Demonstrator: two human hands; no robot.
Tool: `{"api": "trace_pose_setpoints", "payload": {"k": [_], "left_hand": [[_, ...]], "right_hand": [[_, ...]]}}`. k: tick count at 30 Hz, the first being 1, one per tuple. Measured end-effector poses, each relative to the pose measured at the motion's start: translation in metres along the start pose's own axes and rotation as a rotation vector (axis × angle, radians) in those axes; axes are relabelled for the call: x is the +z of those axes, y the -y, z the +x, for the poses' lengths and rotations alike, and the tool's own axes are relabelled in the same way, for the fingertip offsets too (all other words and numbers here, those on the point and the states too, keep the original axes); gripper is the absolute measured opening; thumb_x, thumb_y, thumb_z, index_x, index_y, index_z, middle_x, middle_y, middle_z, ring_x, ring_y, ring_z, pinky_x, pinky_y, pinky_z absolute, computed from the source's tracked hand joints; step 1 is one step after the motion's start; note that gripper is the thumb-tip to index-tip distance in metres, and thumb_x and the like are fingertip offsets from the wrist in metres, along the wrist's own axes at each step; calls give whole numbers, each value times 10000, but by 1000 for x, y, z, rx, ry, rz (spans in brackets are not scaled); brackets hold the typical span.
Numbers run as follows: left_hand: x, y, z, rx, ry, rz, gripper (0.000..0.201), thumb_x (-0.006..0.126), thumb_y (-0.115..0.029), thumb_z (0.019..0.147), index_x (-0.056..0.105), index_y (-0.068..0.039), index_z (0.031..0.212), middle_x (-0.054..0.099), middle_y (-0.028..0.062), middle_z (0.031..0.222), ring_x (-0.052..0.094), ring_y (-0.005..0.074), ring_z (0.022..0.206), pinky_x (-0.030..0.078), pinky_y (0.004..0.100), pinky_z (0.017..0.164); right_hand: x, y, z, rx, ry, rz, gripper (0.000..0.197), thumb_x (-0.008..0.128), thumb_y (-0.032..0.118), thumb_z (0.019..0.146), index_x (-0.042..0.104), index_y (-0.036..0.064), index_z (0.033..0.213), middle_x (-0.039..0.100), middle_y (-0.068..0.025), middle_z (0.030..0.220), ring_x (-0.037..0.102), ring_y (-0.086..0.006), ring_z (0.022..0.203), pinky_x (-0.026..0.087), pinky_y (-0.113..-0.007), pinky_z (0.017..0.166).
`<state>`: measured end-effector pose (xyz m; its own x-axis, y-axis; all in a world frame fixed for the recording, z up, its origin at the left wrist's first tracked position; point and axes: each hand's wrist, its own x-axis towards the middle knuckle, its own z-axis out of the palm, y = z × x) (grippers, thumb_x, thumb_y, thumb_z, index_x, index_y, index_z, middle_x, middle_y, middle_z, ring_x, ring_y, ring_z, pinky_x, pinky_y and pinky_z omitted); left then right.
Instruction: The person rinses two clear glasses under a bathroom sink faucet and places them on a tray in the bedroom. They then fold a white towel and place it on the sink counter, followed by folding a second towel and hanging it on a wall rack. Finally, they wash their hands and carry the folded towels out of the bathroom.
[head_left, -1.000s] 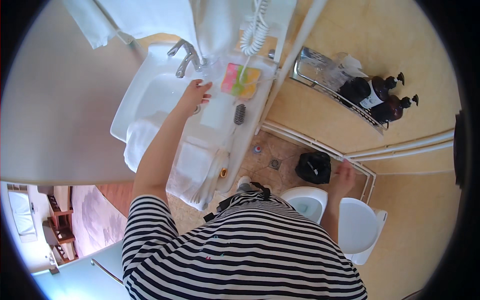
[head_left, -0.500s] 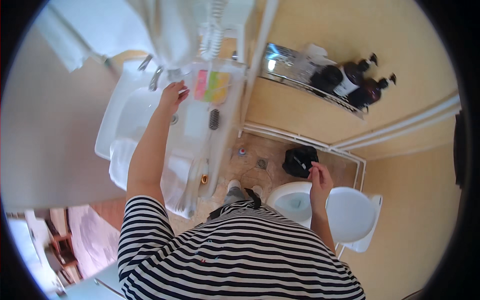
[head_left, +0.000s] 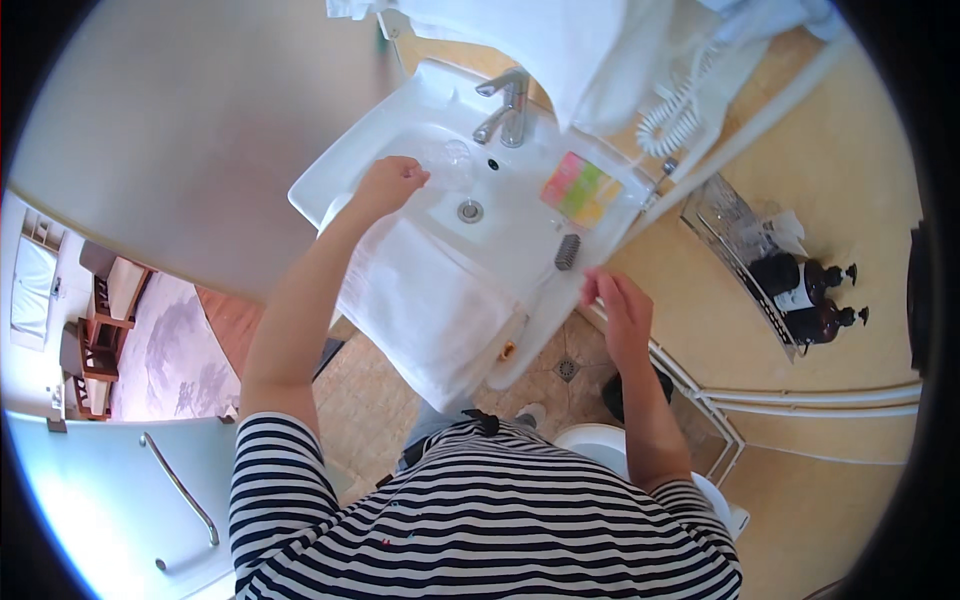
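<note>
Over the left side of the white washbasin, my left hand has its fingers closed. Beside its fingertips a see-through object, perhaps a clear cup, shows in the bowl; whether the hand grips it is unclear. My right hand hovers past the basin's right edge, fingers loosely bent and partly apart, with nothing visible in it. A dark hairbrush lies on the ledge close to it. Farther back on that ledge is a pink, green and orange packet. A white towel drapes over the basin's front.
A chrome tap stands at the basin's back. White cloth and a coiled white cord hang above. On the right wall, a metal rack carries dark pump bottles. The toilet and a black bin bag are low right.
The view has swung left toward the basin. My left hand has gone from beside the tap to over the bowl's left part. My right hand has moved from near the toilet to near the hairbrush.
</note>
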<state>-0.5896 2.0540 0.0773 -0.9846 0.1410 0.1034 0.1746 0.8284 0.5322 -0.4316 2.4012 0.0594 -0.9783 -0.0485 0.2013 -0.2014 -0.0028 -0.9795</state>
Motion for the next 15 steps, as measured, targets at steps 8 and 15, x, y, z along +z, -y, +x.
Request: {"api": "trace_pose_setpoints", "payload": {"k": [8,15], "left_hand": [[63,44,93,-378,483,-635,271,552,-290,886,584,-52,759,570,34,761,579,163,702,469,276,620],[97,64,86,-450,532,-996,245,542,-264,880,545,-63,741,550,35,717,565,154,644,476,290,611]], "right_hand": [[116,-26,240,428,8,662,311,504,210,950,448,-41,1126,567,-165,1115,589,-266,952,479,-361,849],[139,-38,303,353,-198,682,243,475,109,927,458,-82,1075,593,-225,1051,584,-285,948,471,-359,831]]}}
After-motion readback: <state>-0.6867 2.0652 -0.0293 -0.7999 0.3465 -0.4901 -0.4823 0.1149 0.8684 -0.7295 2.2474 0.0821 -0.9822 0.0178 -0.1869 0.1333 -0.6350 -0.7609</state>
